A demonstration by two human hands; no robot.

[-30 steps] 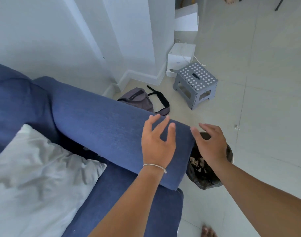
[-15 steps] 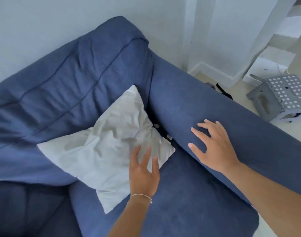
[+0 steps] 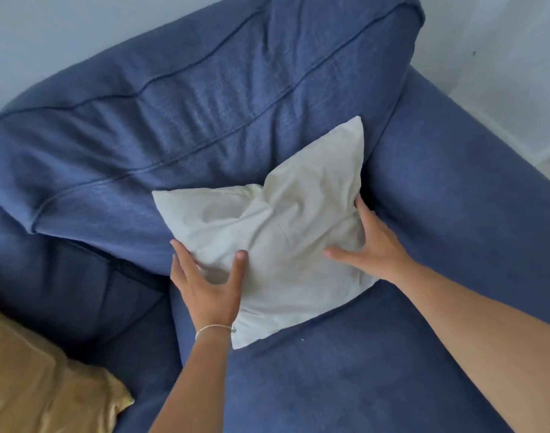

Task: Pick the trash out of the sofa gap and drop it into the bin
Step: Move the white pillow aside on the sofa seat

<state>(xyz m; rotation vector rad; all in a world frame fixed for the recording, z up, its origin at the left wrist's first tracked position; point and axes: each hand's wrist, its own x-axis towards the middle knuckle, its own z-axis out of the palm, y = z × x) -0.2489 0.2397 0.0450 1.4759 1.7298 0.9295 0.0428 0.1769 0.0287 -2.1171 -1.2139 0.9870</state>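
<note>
A white pillow (image 3: 276, 232) lies on the blue sofa (image 3: 345, 379), leaning into the corner between backrest and right armrest (image 3: 461, 195). My left hand (image 3: 208, 285) grips the pillow's near left edge, thumb on top and fingers under it. My right hand (image 3: 373, 245) holds its right side, fingers tucked between pillow and armrest. The pillow covers the gap beside the armrest. No trash and no bin are in view.
A golden-brown cushion (image 3: 39, 379) lies at the lower left on the neighbouring seat. The blue backrest cushion (image 3: 189, 98) rises behind the pillow. White wall (image 3: 501, 42) stands behind the sofa at the right.
My view has swung left from the bin and armrest end to the sofa corner. Both hands moved from the armrest and seat onto the white pillow and took hold of it.
</note>
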